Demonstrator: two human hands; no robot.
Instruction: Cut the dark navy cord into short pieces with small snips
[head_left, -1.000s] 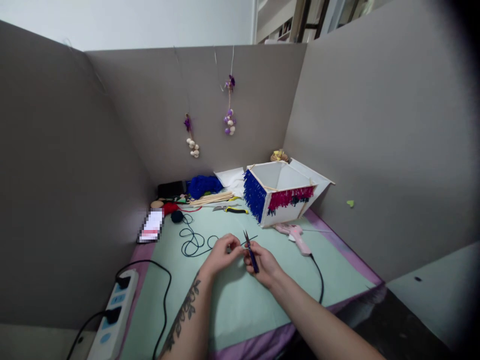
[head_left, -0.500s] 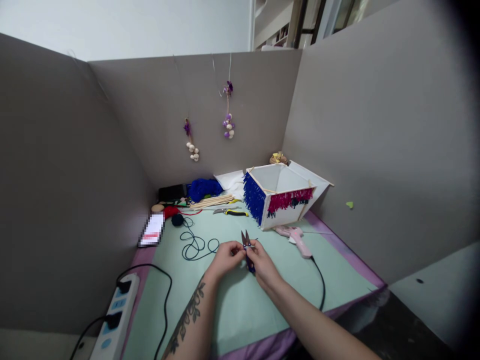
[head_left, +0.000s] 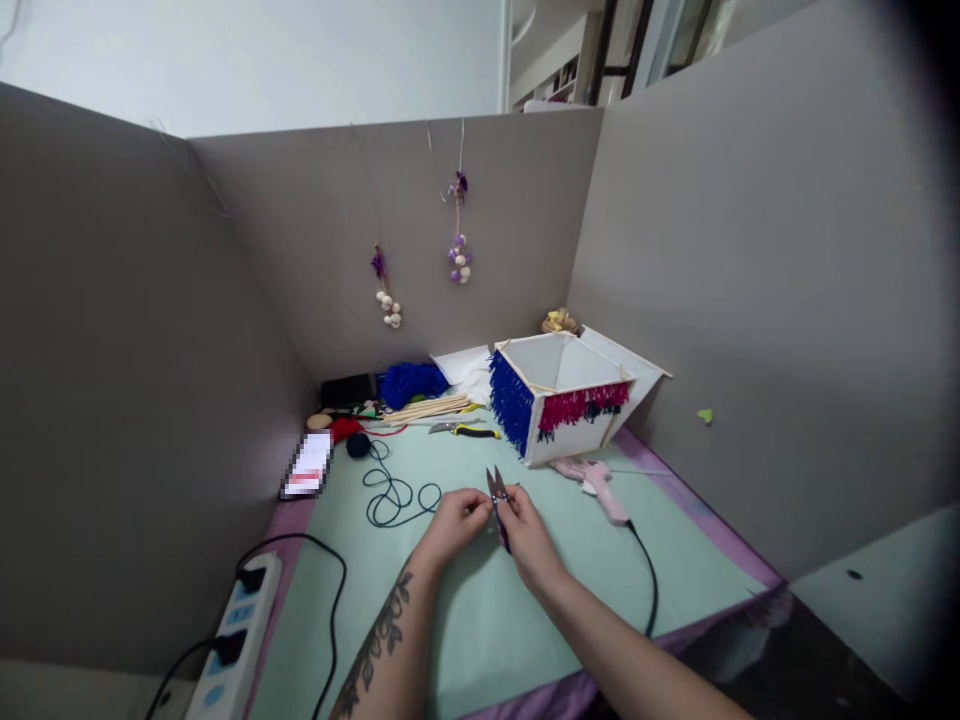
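Observation:
My right hand (head_left: pixel 529 535) is closed around small thread snips (head_left: pixel 497 490) with dark blue handles. Their two pointed blades face away from me, slightly apart. Just beside the blades, my left hand (head_left: pixel 457 520) is closed in a pinch. Dark yarn (head_left: pixel 388 505) runs in loose loops from a small ball (head_left: pixel 358 446) up to that hand; the pinched end is mostly hidden by the fingers. Beyond my hands stands a white open box (head_left: pixel 574 440) with blue fringe on one side and a crimson and dark fringe along another.
A pink glue gun (head_left: pixel 596 485) lies right of my hands, its cord trailing forward. Yellow-handled pliers (head_left: pixel 476 432), wooden sticks (head_left: pixel 427 406) and blue yarn (head_left: pixel 412 383) lie at the back. A phone (head_left: pixel 307 465) and power strip (head_left: pixel 236 640) line the left; grey partitions (head_left: pixel 495 220) surround the table.
The view has shifted slightly, so everything sits a little lower and to the right. The snips have turned a bit in my right hand; the left stays pinched close by.

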